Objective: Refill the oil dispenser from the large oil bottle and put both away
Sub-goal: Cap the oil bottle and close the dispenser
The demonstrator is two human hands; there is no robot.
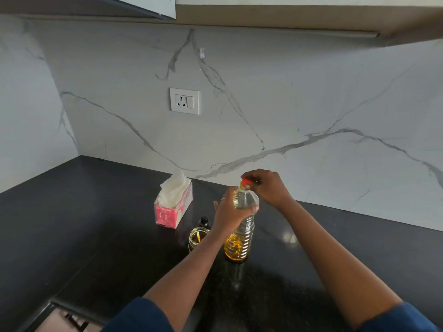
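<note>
Seen from the head: upright on the black table [96,224], a clear bottle [239,236] with a little yellow oil at the bottom. Gripped high up by the left hand [230,212], fingers curled round it. Pinched at its red cap [246,182] by the right hand [266,188]. Just left of the bottle, an open glass jar [197,239] with some oil inside. Behind that, a small dark thing [204,221]. Farther left, a pink tissue box [173,207]

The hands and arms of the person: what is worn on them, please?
A dark blue left sleeve and right sleeve end near the elbows; the forearms are bare. The left hand has a thin pale ring on one finger. The right hand wears no glove, and neither wrist has a watch.
</note>
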